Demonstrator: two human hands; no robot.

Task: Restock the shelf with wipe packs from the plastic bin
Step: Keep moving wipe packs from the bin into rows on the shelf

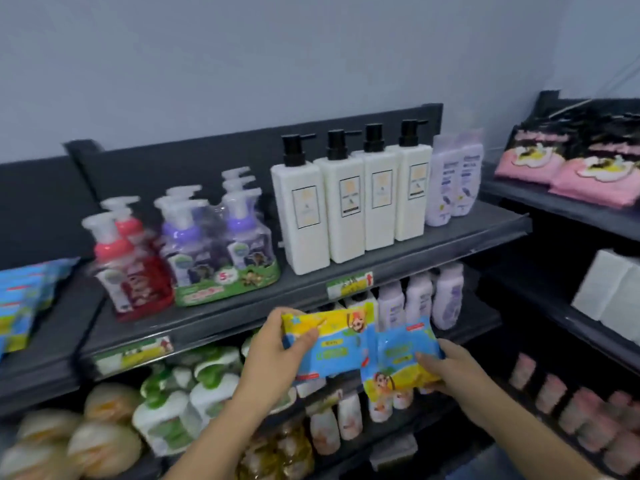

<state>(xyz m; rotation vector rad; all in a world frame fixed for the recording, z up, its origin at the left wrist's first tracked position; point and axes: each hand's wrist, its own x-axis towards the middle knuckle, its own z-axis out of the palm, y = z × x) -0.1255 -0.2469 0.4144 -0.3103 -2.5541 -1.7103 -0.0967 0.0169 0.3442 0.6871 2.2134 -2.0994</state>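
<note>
My left hand [273, 351] grips a blue and yellow wipe pack [332, 341] by its left end, held in front of the dark shelf edge [214, 323]. Beside it, my right hand [450, 368] holds a second wipe pack [398, 358] of the same kind, turned upside down, touching the first pack. Both packs hang in the air below the top shelf. More packs of the same blue and yellow kind [24, 303] stand on the shelf at the far left. The plastic bin is not in view.
The top shelf carries red and purple foam pump bottles [183, 244], white pump bottles [349, 202] and lilac lotion bottles [453, 178]. Lower shelves hold green refill pouches [194, 393] and small bottles. Pink and black packs [568, 161] lie on the right-hand shelf unit.
</note>
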